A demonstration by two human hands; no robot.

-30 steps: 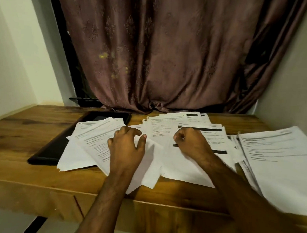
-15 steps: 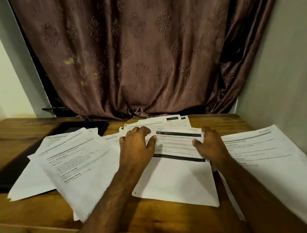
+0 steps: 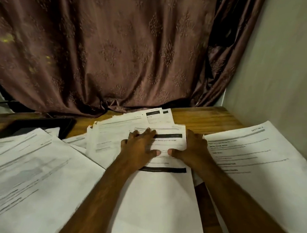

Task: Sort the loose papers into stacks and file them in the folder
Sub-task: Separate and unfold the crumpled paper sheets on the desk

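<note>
While flat, sheet [image 3: 159,202] lengthwise toward curtain [image 3: 103,47]

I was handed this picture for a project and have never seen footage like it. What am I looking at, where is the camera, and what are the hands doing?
There is no machine here. A person wears a wide-angle camera on the head, looking forward and down, so the two arms reaching in from below are their own.

They sit at a wooden table in front of a brown curtain. Printed sheets lie spread over it: a pile on the left, a pile on the right, and more behind. A dark folder lies at the back left, partly covered.

The left hand rests with fingers spread on the middle sheet, which bears black bars. The right hand holds that sheet's right edge, thumb on top. Nothing is lifted.
</note>
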